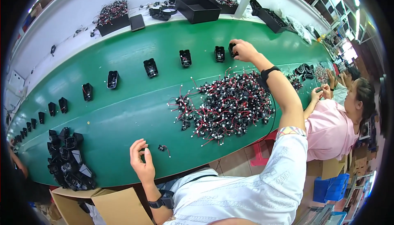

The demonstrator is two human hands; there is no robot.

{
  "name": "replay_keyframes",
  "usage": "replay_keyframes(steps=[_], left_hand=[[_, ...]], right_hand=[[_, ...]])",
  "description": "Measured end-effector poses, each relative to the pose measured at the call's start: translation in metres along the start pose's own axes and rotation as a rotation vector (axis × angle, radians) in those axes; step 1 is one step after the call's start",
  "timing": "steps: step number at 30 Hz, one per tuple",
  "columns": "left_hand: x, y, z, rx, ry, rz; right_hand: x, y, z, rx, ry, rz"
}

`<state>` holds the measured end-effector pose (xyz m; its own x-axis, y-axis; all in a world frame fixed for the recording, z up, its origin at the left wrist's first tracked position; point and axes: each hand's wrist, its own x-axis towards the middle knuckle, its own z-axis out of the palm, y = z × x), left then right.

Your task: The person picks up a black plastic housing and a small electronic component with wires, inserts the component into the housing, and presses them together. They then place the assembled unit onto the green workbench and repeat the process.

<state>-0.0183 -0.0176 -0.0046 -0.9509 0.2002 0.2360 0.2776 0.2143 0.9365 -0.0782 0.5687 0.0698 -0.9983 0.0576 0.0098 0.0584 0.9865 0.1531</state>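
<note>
My right hand reaches far across the green belt and grips a small black housing at the right end of a spaced row of the same housings. My left hand rests near the belt's front edge with fingers loosely curled and nothing in it. Just right of it lies a single small black part with red wires. A big heap of wired black parts sits between my arms.
A pile of empty black housings lies at the front left above a cardboard box. Black bins of parts stand on the white shelf behind the belt. A person in pink works at my right.
</note>
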Motion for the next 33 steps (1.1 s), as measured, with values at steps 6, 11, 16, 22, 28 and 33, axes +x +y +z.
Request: replay_keyframes(steps=[6, 11, 16, 22, 28, 33], left_hand=[[0.003, -0.001, 0.001, 0.023, 0.024, -0.001], [0.004, -0.002, 0.003, 0.016, 0.025, 0.008], [0.003, -0.004, 0.004, 0.021, 0.028, 0.02], [0.0, -0.004, 0.003, -0.003, 0.024, 0.022], [0.0, -0.005, 0.0, 0.001, 0.008, 0.035], [0.0, -0.002, -0.001, -0.006, -0.026, 0.019]], right_hand=[[0.005, 0.001, 0.014, 0.063, -0.01, 0.014], [0.005, 0.003, 0.009, 0.073, -0.059, 0.018], [0.001, 0.004, 0.006, 0.079, 0.028, -0.052], [-0.006, 0.014, -0.006, 0.092, 0.032, 0.027], [0.0, 0.008, 0.01, 0.064, -0.054, 0.083], [0.001, 0.009, 0.017, 0.042, 0.001, 0.072]])
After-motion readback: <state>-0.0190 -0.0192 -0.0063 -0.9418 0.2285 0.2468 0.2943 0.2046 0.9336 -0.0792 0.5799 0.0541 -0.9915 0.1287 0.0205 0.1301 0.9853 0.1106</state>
